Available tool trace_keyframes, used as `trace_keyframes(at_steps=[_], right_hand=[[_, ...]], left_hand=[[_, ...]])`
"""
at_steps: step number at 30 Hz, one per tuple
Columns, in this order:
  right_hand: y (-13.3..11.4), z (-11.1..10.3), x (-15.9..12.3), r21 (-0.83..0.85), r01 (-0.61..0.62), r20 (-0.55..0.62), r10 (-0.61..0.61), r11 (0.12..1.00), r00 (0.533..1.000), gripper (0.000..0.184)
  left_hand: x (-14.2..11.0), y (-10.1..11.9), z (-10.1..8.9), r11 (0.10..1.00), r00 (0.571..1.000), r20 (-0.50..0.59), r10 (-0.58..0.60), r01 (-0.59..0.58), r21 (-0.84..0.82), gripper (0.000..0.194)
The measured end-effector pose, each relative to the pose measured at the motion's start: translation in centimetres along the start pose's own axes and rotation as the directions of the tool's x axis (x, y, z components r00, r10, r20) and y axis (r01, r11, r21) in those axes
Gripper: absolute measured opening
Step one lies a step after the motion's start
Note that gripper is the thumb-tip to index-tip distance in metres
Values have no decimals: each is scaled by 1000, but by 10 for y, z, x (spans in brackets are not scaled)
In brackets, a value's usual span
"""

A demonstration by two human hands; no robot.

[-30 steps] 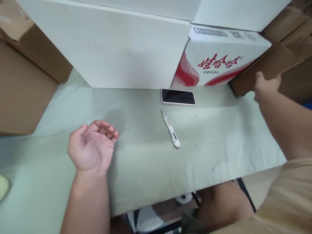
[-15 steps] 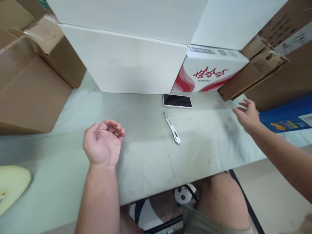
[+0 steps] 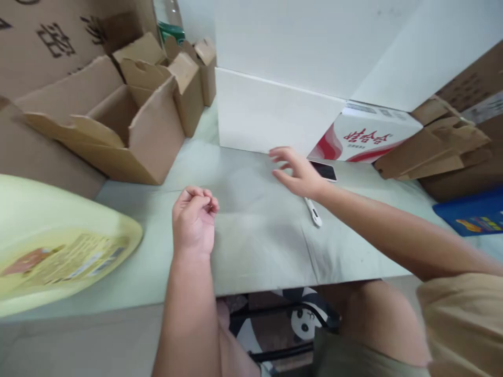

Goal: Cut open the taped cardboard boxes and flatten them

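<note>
My left hand [image 3: 195, 220] hovers palm up above the pale green tabletop [image 3: 251, 246], its fingers curled in and the thumb pressed against them. Nothing shows in it. My right hand [image 3: 296, 173] is open and empty, thumb apart from the curved fingers, in front of the white box [image 3: 271, 112]. Beneath its wrist lies a white utility knife [image 3: 313, 212], its blade end hidden by the arm. A dark-screened phone [image 3: 325, 171] is just behind that wrist, partly covered by my hand.
Open cardboard boxes [image 3: 157, 136] stand at the left. Closer in, a yellow bottle [image 3: 74, 209] lies at the left edge. Behind the phone sits a white and red carton [image 3: 365, 136]. Brown cardboard [image 3: 436, 149] and a blue package [image 3: 471, 214] are at the right.
My right hand has swung left from near the blue package to above the table's middle. My left hand's fingers have closed toward the thumb. The view has turned left, showing more boxes.
</note>
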State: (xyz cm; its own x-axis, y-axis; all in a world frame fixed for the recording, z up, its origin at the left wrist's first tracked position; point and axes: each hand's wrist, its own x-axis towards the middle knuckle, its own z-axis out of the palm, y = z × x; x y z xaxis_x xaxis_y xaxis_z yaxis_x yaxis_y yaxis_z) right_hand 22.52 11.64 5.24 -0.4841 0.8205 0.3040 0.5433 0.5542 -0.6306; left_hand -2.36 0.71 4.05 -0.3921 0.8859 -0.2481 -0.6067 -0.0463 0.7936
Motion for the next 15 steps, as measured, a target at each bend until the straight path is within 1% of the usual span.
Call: trace_keyframes(at_steps=[2,4,5,6,7,8,9,11,13,15], right_hand=[[-44,45,43,62,96,115,-102,993,988,33],[-93,80,77,102,190,179,-206,977,962,29],[-116,94,90,97,246,205,-261,964,943,29],[-138,105,101,76,302,235,-311,950,921,32],[-158,114,111,38,338,265,-335,940,904,30],[-173,121,118,-25,342,303,-319,939,898,28],[-185,126,125,-102,321,339,-270,942,901,26],[-197,134,134,-238,255,383,-151,937,911,25],[-196,137,138,-311,211,394,-76,927,916,26],[-190,137,138,-334,199,381,-62,921,923,25]], left_hand=[[3,4,-4,1000,999,-27,19,-19,-19,26],[6,7,-7,998,997,-55,56,-58,-25,25],[8,7,-8,996,994,-73,79,-81,-27,24],[9,7,-9,994,991,-94,98,-101,-31,24],[11,7,-11,993,987,-113,111,-116,-38,23],[12,7,-12,991,985,-129,118,-125,-50,23],[12,7,-13,989,983,-140,120,-130,-65,24],[14,6,-15,988,982,-153,115,-130,-87,24],[14,4,-15,988,980,-169,107,-123,-91,23],[14,3,-14,989,974,-200,108,-125,-75,19]])
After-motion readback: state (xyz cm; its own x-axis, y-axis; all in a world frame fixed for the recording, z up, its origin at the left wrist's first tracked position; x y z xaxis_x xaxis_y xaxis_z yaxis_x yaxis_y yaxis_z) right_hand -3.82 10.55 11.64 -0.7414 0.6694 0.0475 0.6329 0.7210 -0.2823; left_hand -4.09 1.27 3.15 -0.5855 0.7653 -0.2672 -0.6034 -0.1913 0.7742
